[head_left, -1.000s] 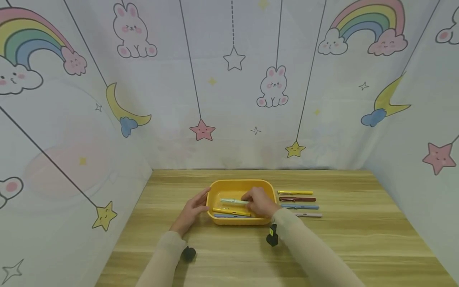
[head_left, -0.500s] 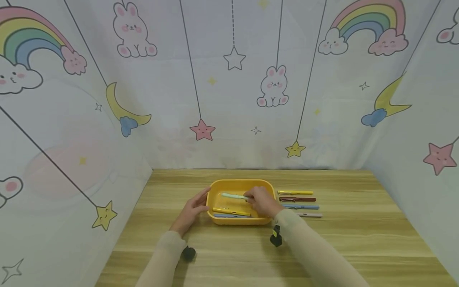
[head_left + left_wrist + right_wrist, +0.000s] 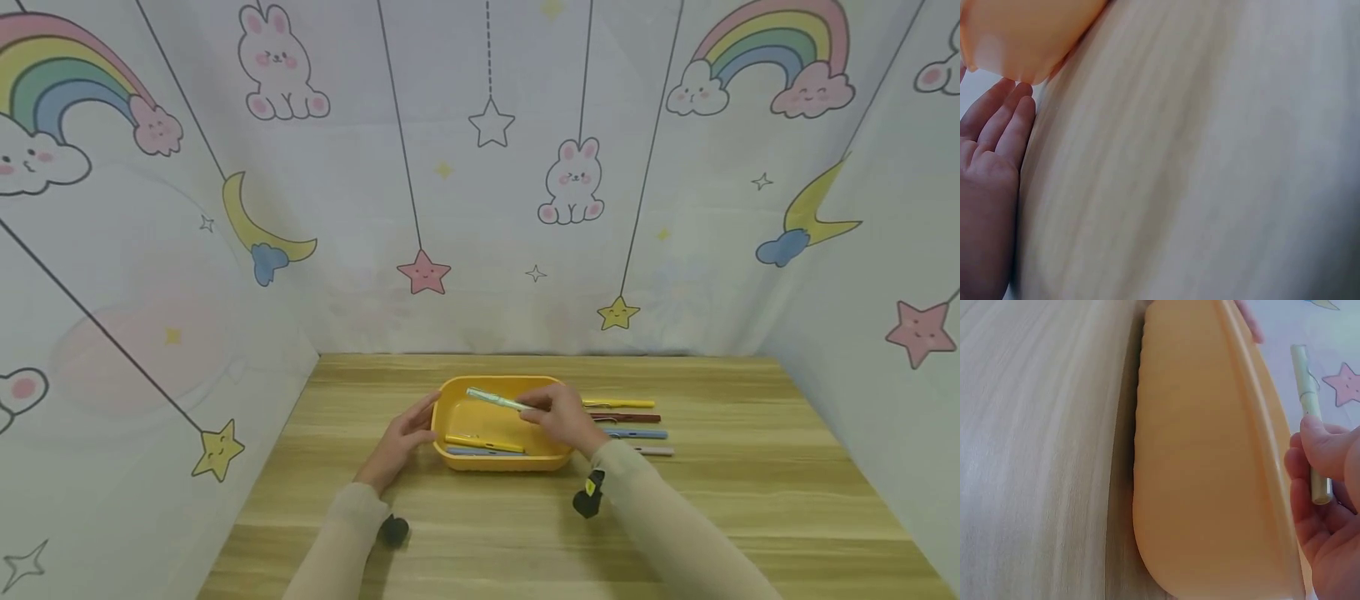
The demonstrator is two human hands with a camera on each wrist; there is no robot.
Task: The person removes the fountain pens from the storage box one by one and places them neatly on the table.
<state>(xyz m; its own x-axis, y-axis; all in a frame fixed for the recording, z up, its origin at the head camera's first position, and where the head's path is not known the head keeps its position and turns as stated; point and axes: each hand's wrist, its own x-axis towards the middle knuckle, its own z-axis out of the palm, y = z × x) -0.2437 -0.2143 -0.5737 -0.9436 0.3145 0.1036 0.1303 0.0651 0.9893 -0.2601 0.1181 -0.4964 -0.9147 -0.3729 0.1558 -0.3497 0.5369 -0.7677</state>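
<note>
A yellow-orange plastic basket [image 3: 504,463] stands on the wooden table. My right hand [image 3: 564,417] pinches a pale mint-green pen [image 3: 491,398] between thumb and fingers, over the basket's right part. In the right wrist view the pen [image 3: 1305,381] shows above the rim, its clip end pointing away from the hand. Inside the basket lie a yellow pen [image 3: 487,443] and a blue pen [image 3: 480,452] along the near wall. My left hand [image 3: 401,437] rests against the basket's left end with fingers extended; in the left wrist view its fingertips touch the basket wall [image 3: 1029,44].
To the right of the basket, several pens lie in a row on the table [image 3: 750,500]: a yellow pen [image 3: 622,404], a dark red pen [image 3: 630,417], a blue pen [image 3: 645,433] and a pale pink pen [image 3: 656,451]. A patterned cloth wall [image 3: 480,317] rises behind the table.
My right hand has lifted the mint-green pen up from inside the basket and shifted right, the pen's left end now tilted upward. My left hand stays at the basket's left end.
</note>
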